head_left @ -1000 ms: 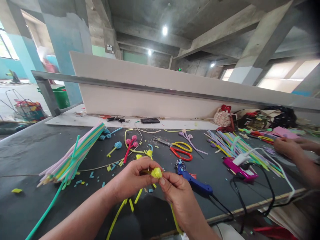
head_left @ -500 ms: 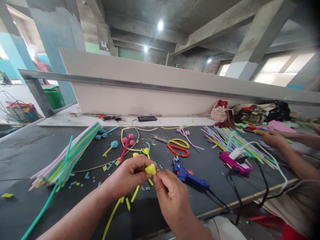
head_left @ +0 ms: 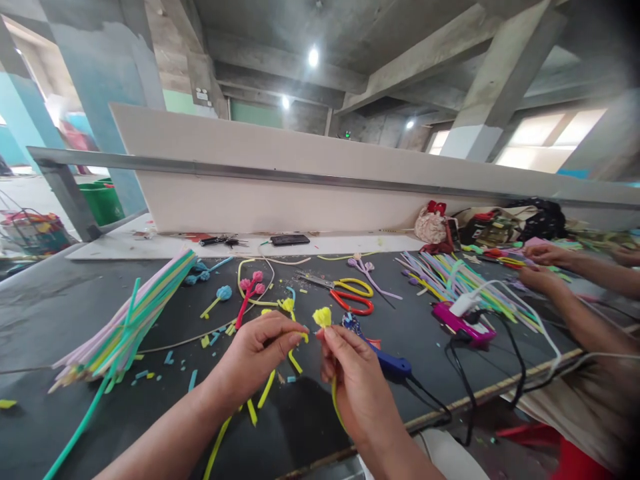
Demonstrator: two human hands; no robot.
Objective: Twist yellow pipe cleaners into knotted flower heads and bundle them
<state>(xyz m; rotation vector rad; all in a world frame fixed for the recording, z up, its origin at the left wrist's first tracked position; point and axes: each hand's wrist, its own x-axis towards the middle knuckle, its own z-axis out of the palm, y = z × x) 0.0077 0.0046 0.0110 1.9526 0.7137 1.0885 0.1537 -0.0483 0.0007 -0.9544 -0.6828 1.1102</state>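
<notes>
The fingers of the right hand hide part of the yellow flower's stem and the middle of the blue glue gun, while the left hand's fingertips cover most of a yellow scrap. The bottom edge cuts off a green strip and a yellow strip. What a co-worker's hands hold is too small to tell, and their arms run out past the right edge

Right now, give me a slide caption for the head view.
Right hand holding up a yellow puff, left hand close by, scissors lying behind them.
</notes>
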